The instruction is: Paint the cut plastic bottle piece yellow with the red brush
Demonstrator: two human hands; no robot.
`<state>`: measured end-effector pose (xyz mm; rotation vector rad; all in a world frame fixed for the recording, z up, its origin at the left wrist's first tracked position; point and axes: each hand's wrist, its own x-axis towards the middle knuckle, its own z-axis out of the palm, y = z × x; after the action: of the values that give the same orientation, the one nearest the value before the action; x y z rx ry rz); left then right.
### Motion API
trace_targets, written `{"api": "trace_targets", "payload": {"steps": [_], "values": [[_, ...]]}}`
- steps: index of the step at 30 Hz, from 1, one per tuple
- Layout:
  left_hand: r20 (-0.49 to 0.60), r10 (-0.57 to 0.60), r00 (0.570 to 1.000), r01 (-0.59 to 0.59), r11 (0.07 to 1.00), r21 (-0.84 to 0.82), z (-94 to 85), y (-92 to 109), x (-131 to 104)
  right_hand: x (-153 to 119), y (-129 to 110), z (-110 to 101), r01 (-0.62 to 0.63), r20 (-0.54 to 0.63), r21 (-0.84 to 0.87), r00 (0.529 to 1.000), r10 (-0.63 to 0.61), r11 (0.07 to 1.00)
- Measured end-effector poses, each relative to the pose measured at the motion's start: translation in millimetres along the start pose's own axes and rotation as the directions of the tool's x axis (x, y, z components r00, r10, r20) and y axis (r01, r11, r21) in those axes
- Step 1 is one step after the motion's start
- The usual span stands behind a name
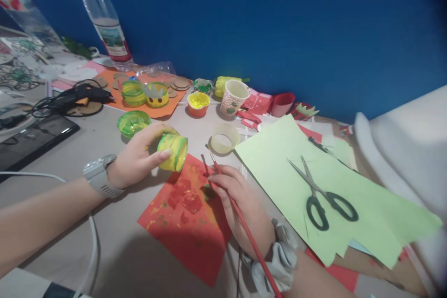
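Observation:
Between the thumb and fingers of my left hand (139, 151) is a small tube-shaped piece (173, 152) painted yellow with green stripes, tilted on its side above the table. My right hand (242, 205) grips a red-handled paintbrush (244, 226), its tip pointing up and away from me, apart from the painted piece. Below both hands lies a red paper (188, 223) spotted with paint. Behind my left hand stands a green-smeared bowl (133, 122). A cup of yellow paint (198, 104) and a cup of green paint (203, 86) stand farther back.
A roll of tape (223, 141) lies beyond the brush. Black-handled scissors (319, 200) rest on light green paper (275, 167) at the right. A patterned paper cup (233, 98), painted rings on orange paper (167, 111) and a plastic bottle (108, 28) stand along the blue wall.

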<state>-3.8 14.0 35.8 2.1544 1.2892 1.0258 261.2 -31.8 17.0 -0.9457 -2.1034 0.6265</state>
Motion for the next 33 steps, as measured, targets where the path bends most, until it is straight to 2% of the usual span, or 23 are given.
{"api": "trace_targets", "payload": {"steps": [5,7,12,17,19,21,25,28,33], "values": [[-0.025,-0.061,0.998,0.060,0.997,-0.047,-0.7,-1.1,-0.2,-1.0,-0.2,-0.8,-0.022,0.018,0.005,1.000,0.022,1.000],[0.001,-0.030,1.000,0.030,0.997,-0.078,-0.6,0.5,-0.4,-1.4,-0.3,-1.4,-0.010,0.002,0.049,1.000,0.010,0.999],[0.073,0.137,0.988,-0.117,0.968,-0.224,1.0,6.9,-3.9,-0.9,-1.6,-5.4,0.033,-0.014,0.170,0.999,-0.031,0.985],[0.157,0.163,0.974,-0.109,0.946,-0.304,7.4,19.0,-8.8,-0.3,-2.3,-5.4,0.119,-0.060,0.232,0.992,-0.108,0.966],[0.162,0.157,0.974,-0.100,0.943,-0.317,11.3,24.3,-10.5,-0.8,-3.7,-2.1,0.151,-0.076,0.197,0.987,-0.139,0.969],[0.165,0.135,0.977,-0.077,0.945,-0.319,15.4,29.6,-12.5,-1.7,-6.7,1.9,0.204,-0.066,0.091,0.978,-0.199,0.975],[0.195,0.032,0.980,0.041,0.933,-0.358,22.3,39.8,-17.7,-2.9,-13.8,7.2,0.290,-0.027,-0.120,0.955,-0.296,0.949],[0.225,-0.023,0.974,0.116,0.905,-0.409,25.5,44.4,-20.8,-2.3,-15.3,8.0,0.261,-0.019,-0.182,0.963,-0.269,0.948],[0.263,-0.057,0.963,0.173,0.880,-0.442,27.2,44.3,-21.5,1.2,-13.1,8.1,0.226,0.012,-0.162,0.974,-0.227,0.961]]}}
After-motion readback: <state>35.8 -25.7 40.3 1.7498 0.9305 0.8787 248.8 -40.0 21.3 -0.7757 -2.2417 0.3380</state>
